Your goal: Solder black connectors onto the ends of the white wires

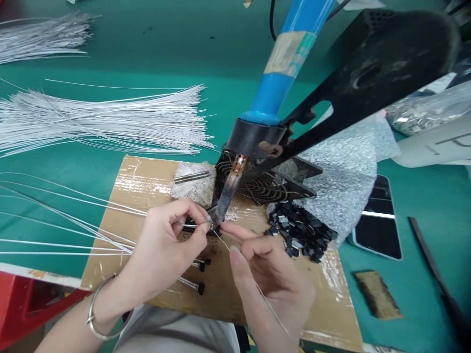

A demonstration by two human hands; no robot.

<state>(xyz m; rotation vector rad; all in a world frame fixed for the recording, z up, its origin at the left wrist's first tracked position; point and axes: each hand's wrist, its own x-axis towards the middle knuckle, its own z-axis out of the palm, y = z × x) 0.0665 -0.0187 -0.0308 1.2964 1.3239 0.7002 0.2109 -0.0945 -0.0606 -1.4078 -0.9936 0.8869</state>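
Observation:
A soldering iron with a blue handle (pixel 270 90) is clamped in a black stand (pixel 353 83), its darkened tip (pixel 223 203) slanting down. Just left of the tip, my left hand (pixel 165 250) pinches a white wire (pixel 189 226) near its end; a tiny silvery part there is too small to make out. My right hand (pixel 274 274) grips thin solder wire (pixel 222 239) between thumb and fingers. The solder's front end reaches the iron's tip, and its tail crosses the palm. Below my left hand lie finished-looking white wires with black connectors (pixel 199 288).
Brown cardboard (pixel 121 196) covers the green table. A large bundle of white wires (pixel 106 122) lies at left. Black connector pieces (pixel 301 228) are heaped at right beside bubble wrap (pixel 342 166), a phone (pixel 379 220) and a brown block (pixel 378 294). A round fan grille (pixel 257 189) sits behind the iron.

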